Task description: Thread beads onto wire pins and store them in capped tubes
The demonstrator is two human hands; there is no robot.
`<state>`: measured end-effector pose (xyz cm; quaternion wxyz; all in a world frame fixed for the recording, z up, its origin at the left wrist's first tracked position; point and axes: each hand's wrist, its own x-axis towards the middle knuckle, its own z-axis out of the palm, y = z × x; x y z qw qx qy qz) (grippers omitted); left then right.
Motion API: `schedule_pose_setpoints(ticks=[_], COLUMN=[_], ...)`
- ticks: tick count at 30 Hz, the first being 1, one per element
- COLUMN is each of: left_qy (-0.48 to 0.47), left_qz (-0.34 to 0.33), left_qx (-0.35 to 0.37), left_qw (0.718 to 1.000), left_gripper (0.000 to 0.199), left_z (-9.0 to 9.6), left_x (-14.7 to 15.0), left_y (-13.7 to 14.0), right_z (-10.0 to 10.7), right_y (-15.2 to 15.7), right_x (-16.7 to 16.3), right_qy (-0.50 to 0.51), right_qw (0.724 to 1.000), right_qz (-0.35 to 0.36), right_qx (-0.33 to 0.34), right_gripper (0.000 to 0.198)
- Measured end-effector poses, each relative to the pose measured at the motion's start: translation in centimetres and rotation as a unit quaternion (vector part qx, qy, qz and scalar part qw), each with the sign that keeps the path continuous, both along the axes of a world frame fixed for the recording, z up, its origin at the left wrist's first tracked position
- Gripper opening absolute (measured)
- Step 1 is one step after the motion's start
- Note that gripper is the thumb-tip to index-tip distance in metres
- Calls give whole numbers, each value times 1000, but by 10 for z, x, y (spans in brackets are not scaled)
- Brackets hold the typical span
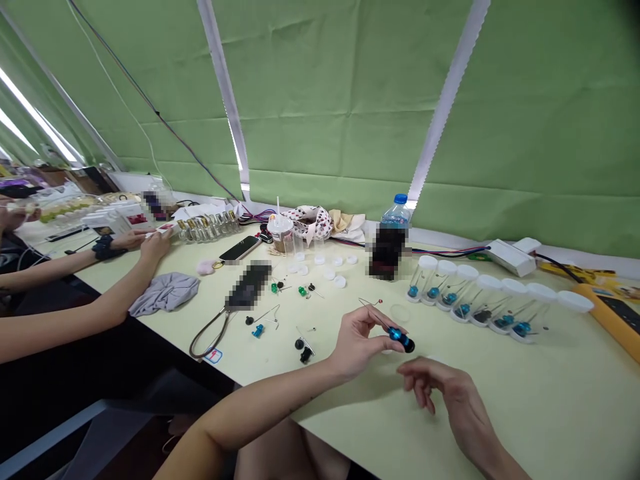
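Right hand (463,400), near right, empty, fingers loosely parted; blue-and-black fitting (399,337) pinched by left hand (355,343): holding step apparently, steady grip required

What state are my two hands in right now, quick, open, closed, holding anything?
Left hand: closed, pinching a blue-and-black part.
Right hand: open, fingers loosely bent, nothing visible in it.

The right hand (457,392) could pass sideways over the bare near-right surface (565,407), but a row of white-lidded clear tubes (489,283) bars the far right, a blue-capped bottle (397,217) stands at the far middle, and loose small parts (305,355) lie left of the left hand (356,341).
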<state>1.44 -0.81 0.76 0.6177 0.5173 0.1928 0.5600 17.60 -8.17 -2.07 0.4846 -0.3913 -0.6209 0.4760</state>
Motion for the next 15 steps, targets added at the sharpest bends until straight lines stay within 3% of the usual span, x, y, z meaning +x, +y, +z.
schedule_pose_setpoints(ticks=[5,15], left_qy=[2,22], left_qz=[10,3], left_qx=[-1,6], left_qw=[1000,1000], left_gripper=[30,30], left_z=[1,0], left_x=[-1,1], left_y=[1,-1], right_z=[3,2], right_y=[0,-2], right_x=[-3,-5], right_qy=[64,21], right_qw=[994,999], right_qz=[-83,-19], right_qx=[18,31], right_gripper=[61,64])
